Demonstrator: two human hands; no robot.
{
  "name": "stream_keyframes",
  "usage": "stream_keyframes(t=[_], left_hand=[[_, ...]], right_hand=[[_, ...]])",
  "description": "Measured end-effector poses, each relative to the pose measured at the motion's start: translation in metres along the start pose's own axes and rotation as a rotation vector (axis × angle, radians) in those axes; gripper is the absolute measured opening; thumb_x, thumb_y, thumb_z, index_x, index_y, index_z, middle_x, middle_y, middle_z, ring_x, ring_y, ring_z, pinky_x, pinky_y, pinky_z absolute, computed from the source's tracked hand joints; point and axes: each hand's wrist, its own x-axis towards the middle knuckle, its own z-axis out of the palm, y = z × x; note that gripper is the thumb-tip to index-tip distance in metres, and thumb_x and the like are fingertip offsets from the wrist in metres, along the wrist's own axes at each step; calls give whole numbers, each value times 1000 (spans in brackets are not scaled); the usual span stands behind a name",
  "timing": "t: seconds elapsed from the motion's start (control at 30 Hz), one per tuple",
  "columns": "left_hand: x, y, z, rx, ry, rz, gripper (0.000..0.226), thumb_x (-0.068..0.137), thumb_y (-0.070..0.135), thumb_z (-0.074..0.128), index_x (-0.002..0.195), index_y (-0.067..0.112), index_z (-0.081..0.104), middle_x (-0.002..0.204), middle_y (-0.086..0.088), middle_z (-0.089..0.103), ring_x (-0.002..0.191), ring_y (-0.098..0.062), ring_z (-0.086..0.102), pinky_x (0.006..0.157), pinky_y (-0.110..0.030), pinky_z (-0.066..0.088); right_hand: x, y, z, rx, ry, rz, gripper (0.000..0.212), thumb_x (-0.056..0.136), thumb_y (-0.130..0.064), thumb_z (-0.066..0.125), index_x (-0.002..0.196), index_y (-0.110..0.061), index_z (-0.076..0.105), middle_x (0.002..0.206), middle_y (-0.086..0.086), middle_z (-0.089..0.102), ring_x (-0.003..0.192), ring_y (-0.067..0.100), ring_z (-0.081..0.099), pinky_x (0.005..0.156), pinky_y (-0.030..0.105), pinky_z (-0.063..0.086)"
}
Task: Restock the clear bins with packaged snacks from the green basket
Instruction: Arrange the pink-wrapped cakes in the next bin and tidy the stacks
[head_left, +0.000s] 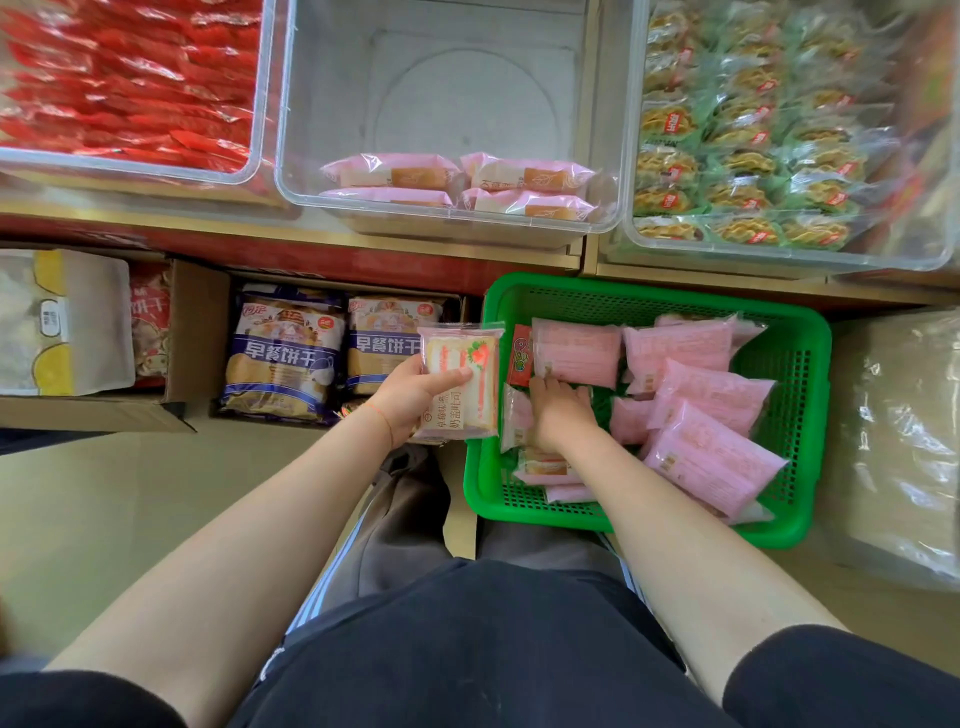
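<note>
Left hand (415, 396) grips a stack of packs (460, 382) just left of the basket (810, 415), held as a buffer to load several together. Right hand (558, 410) is down in the basket on a pack, fingers hidden, grip unclear. Target middle bin (291, 176), far side, holds four.

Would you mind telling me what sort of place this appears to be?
Probably a snack shop's bulk display: clear plastic bins of wrapped snacks, cardboard stock boxes of biscuit bags below, and a green plastic restocking basket.
</note>
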Motion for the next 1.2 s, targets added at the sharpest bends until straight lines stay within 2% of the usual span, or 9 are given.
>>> stream_keyframes(t=[0.27, 0.37, 0.43, 0.5, 0.7, 0.8, 0.93, 1.03, 1.2], left_hand=[[-6, 1, 2, 19, 14, 7, 44, 88, 19, 73, 125, 4, 56, 112, -14, 72, 99, -29, 72, 88, -48, 57], [-10, 2, 3, 19, 9, 3, 39, 89, 16, 71, 123, 4, 57, 112, -15, 72, 99, -28, 72, 87, -47, 57], [-15, 4, 3, -9, -7, -19, 34, 90, 14, 69, 121, 5, 59, 109, -15, 73, 96, -28, 72, 76, -42, 60], [-23, 9, 2, -42, -26, -43, 29, 91, 13, 68, 118, 6, 61, 105, -14, 74, 91, -27, 73, 67, -38, 60], [-54, 35, -11, -77, 0, -29, 30, 91, 12, 66, 120, 5, 59, 95, -11, 75, 83, -24, 74, 63, -36, 60], [-72, 51, -17, -93, -90, -14, 39, 92, 22, 64, 127, 7, 58, 102, -12, 74, 90, -27, 73, 68, -39, 60], [-100, 78, -17, -304, -337, 43, 55, 96, 57, 43, 114, 15, 73, 116, -14, 70, 102, -30, 69, 87, -44, 54], [-117, 96, -24, -440, -466, 108, 70, 92, 67, 41, 137, 15, 57, 133, -18, 59, 117, -34, 60, 100, -49, 48], [-129, 102, -39, -338, -376, 205, 50, 93, 39, 61, 134, 11, 59, 124, -19, 65, 107, -34, 65, 101, -55, 47]], right_hand=[[-2, 4, -13, -112, -46, -7, 59, 82, -10, 62, 138, -19, 48, 145, 13, 36, 136, 32, 28, 110, 48, 26], [-9, 4, -19, -44, -46, -21, 55, 83, -6, 61, 136, -18, 49, 142, 13, 39, 133, 33, 35, 110, 47, 32], [-21, 7, -27, 124, -10, -30, 37, 88, -16, 62, 123, -16, 50, 127, 11, 54, 113, 31, 53, 93, 41, 46], [-37, 10, -41, 364, 37, -13, 29, 90, -28, 62, 112, -17, 46, 106, 5, 60, 91, 25, 57, 74, 34, 45], [-95, 3, -103, 771, 388, 71, 42, 88, -30, 69, 124, -18, 52, 108, 2, 60, 101, 26, 57, 83, 39, 49], [-131, -26, -132, 886, 678, -181, 23, 84, -26, 75, 99, -22, 58, 90, -8, 61, 87, 19, 59, 79, 44, 53], [-157, -77, -152, 800, 958, -562, 29, 75, -2, 70, 97, -20, 74, 128, -6, 61, 131, 9, 42, 114, 43, 33], [-166, -99, -156, 834, 783, -610, 60, 68, 18, 54, 101, -27, 77, 151, -10, 45, 147, 10, 25, 121, 35, 21], [-174, -108, -166, 1191, 599, -607, 70, 67, 25, 35, 100, -18, 79, 142, -13, 55, 136, -1, 42, 116, 29, 34]])
